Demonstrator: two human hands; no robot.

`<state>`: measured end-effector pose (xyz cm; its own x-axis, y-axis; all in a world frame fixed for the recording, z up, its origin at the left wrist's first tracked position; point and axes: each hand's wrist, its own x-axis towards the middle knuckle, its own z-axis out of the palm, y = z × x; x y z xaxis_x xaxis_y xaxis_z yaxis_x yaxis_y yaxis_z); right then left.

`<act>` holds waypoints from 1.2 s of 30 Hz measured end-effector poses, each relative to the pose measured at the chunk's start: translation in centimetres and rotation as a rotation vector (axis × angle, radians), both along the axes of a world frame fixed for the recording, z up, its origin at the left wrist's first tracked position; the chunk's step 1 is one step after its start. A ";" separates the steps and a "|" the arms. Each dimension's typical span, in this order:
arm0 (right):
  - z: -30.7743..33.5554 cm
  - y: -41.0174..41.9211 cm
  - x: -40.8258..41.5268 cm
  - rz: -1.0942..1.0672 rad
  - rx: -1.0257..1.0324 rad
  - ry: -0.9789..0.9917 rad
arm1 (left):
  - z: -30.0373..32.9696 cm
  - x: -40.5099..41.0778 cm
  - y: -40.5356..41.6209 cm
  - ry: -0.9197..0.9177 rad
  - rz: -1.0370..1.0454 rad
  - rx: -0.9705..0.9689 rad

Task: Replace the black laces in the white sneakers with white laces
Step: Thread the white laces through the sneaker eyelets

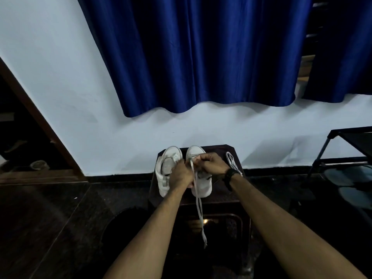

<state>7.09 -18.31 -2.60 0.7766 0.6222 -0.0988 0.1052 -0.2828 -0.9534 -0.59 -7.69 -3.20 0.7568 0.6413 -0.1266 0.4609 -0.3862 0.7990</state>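
Two white sneakers stand side by side on a small dark table (pixel 225 150). The left sneaker (pixel 166 172) has no lace in it. Over the right sneaker (pixel 203 186) both my hands work a white lace (pixel 199 206), whose loose end hangs down past the table's front edge. My left hand (pixel 181 174) grips the lace by the sneaker's inner side. My right hand (pixel 211 164), with a black watch on its wrist, pinches the lace over the eyelets. A second white lace (pixel 231 161) lies on the table to the right. No black lace shows.
A white wall and a blue curtain (pixel 201 57) rise behind the table. A black metal rack (pixel 342 154) stands at the right. A dark wooden frame (pixel 40 117) slants at the left. The floor is dark polished stone.
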 end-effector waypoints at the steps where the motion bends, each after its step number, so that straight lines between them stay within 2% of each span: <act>1: -0.4 -0.1 -0.2 -0.107 -0.051 -0.103 | -0.5 -0.3 -0.2 -0.040 0.037 -0.010; 3: -0.8 -0.8 -0.7 -0.287 -0.223 -0.358 | -2.0 -0.7 -0.9 -0.135 0.086 -0.144; 5: -0.5 -1.1 -1.5 -0.281 -0.406 -0.487 | -2.5 -1.6 -2.1 -0.178 0.103 -0.322; 7: 0.4 -0.4 -2.2 -0.221 -0.591 -0.577 | -2.3 -2.8 -3.1 -0.199 0.074 -0.413; 10: 1.5 1.3 -2.3 -0.175 -0.837 -0.647 | -2.6 -4.2 -3.6 -0.168 0.001 -0.409; 12: 1.7 2.2 -2.2 -0.179 -0.866 -0.542 | -3.0 -5.2 -3.7 -0.120 -0.059 -0.394; 15: 1.4 2.5 -2.2 -0.276 -0.689 -0.301 | -2.8 -6.4 -4.0 -0.074 -0.076 -0.443; 17: 0.8 1.8 -2.2 -0.326 -0.431 -0.140 | -2.5 -7.1 -4.2 -0.073 -0.069 -0.478; 20: 0.5 -0.4 -3.9 -0.340 0.065 0.095 | -1.5 -8.3 -4.3 -0.108 -0.077 -0.544; 22: 1.2 -2.0 -5.8 -0.255 0.220 0.158 | -0.7 -9.3 -4.5 -0.169 -0.079 -0.543; 27: 4.7 -4.9 -10.0 -0.082 0.309 0.129 | 2.5 -12.1 -5.5 -0.349 -0.053 -0.568; 33: 9.3 -6.0 -13.7 -0.005 0.397 0.161 | 8.3 -15.9 -6.8 -0.466 -0.078 -0.724; 36: 12.4 -6.7 -15.7 0.077 0.414 0.129 | 11.4 -17.4 -7.6 -0.502 -0.101 -0.725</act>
